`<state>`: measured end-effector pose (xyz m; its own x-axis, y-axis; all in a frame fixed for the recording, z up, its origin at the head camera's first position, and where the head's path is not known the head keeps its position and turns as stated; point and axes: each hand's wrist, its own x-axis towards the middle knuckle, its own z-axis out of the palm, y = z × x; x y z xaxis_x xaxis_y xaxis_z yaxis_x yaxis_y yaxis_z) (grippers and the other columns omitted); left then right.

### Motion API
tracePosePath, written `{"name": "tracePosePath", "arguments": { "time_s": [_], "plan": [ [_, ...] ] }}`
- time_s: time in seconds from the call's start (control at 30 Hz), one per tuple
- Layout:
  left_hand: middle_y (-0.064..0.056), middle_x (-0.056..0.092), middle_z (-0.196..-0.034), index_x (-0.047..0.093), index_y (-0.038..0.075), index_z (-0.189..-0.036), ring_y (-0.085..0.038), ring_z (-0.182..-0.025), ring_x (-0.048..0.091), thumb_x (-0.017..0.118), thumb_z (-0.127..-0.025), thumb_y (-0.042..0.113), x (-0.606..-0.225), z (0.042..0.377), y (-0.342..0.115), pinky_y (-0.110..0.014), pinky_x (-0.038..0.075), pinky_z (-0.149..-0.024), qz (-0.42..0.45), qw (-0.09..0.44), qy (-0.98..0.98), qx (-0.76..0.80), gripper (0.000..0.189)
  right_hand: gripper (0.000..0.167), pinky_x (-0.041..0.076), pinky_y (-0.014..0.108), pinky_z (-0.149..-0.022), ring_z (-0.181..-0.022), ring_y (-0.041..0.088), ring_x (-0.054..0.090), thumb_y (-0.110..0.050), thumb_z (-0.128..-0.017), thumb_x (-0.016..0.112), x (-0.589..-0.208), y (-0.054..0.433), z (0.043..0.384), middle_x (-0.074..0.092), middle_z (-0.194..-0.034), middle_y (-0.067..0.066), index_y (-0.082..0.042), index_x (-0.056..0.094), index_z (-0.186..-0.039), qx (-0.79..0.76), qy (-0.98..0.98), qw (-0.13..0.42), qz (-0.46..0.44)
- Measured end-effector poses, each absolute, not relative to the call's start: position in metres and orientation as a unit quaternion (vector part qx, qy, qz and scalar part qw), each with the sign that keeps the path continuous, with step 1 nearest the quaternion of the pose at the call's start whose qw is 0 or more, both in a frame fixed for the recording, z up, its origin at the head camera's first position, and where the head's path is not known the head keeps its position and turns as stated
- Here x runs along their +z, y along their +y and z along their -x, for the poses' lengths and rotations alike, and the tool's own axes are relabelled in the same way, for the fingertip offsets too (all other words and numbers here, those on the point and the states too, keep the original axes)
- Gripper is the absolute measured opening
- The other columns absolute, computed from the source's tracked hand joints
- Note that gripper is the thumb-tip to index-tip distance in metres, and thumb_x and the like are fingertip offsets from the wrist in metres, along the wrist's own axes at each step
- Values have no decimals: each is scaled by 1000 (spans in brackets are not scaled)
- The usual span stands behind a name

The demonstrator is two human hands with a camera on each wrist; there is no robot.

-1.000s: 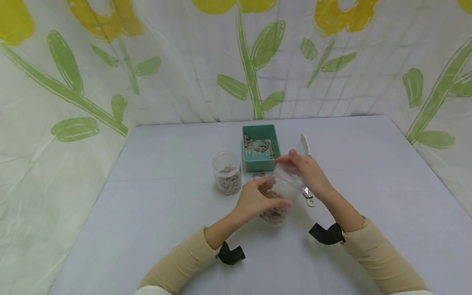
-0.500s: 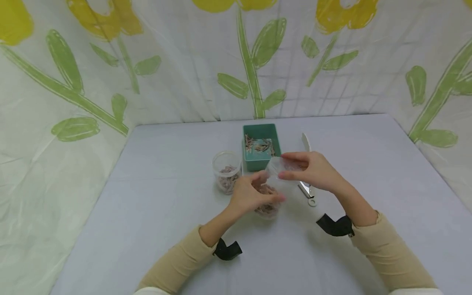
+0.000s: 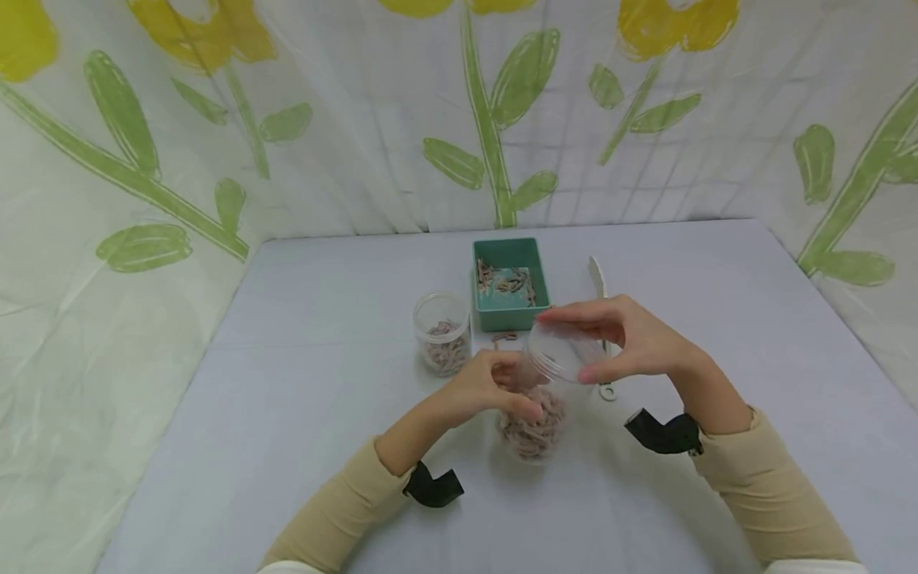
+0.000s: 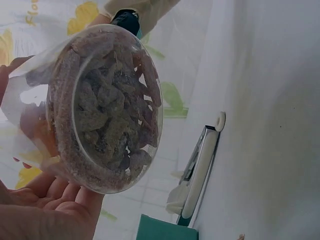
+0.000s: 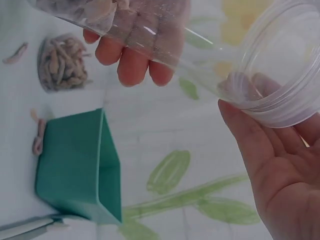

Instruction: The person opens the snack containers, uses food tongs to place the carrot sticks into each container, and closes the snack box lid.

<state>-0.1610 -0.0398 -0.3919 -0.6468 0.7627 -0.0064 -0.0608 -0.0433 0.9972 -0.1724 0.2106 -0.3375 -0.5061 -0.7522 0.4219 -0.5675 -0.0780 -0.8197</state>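
Observation:
A clear plastic jar (image 3: 532, 430) of frosted brown strips tilts above the table, its mouth toward the upper right. My left hand (image 3: 484, 391) grips its side; in the left wrist view the packed jar base (image 4: 107, 110) faces the camera. At the jar's mouth my right hand (image 3: 627, 339) holds a clear round lid (image 3: 566, 351) between thumb and fingers. In the right wrist view the lid (image 5: 287, 117) meets the ridged rim; whether it is seated I cannot tell. A second clear jar (image 3: 443, 339), partly filled with like strips, stands upright to the left, lidless.
Behind the hands sits a green rectangular tub (image 3: 511, 319) with several strips inside. One loose strip (image 3: 504, 336) lies in front of it. White-tipped tongs (image 3: 597, 275) with a ring end lie to its right, partly hidden by my right hand. A flower-printed curtain (image 3: 344, 127) hangs behind the table.
The right hand tipped over the mouth, turned to a side pinch with the lid and shifted slightly right. The held jar dipped left, then came nearer, more strips showing below my left hand.

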Motion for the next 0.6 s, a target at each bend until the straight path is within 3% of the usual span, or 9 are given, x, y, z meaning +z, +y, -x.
{"name": "tracePosePath", "arguments": {
  "time_s": [0.13,0.27,0.37,0.5,0.6],
  "plan": [
    [-15,68,-114,59,-7,-125,-12,-98,65,84,-75,30,-389,160,-39,-29,53,-85,-269,301,636,658,67,64,43,21,-99,-125,7,50,9,-79,74,-337,211,173,55,-137,-5,4,50,-138,-530,702,85,469],
    [-7,69,-105,65,-4,-112,-9,-92,63,79,-79,10,-388,157,-37,-27,52,-81,-246,268,679,637,39,60,45,20,-96,-121,6,53,4,-79,75,-337,210,170,58,-134,12,15,49,-132,-510,754,88,404],
    [-2,69,-109,67,2,-115,-10,-95,63,81,-77,10,-389,155,-34,-27,51,-82,-228,225,709,628,41,61,48,25,-95,-120,14,56,-4,-81,77,-336,205,167,57,-131,22,12,51,-133,-488,806,86,325],
    [-4,65,-124,62,8,-128,-14,-106,62,86,-73,16,-390,152,-29,-31,51,-88,-215,130,759,601,60,62,48,40,-97,-121,29,56,-15,-82,79,-337,196,164,56,-134,20,6,53,-135,-468,853,68,222],
    [-11,63,-127,59,4,-132,-19,-106,63,88,-71,24,-391,150,-24,-32,53,-86,-202,45,811,548,71,62,49,46,-95,-119,33,57,-24,-84,78,-340,187,160,58,-133,19,4,54,-134,-450,877,36,163]
  ]
}}
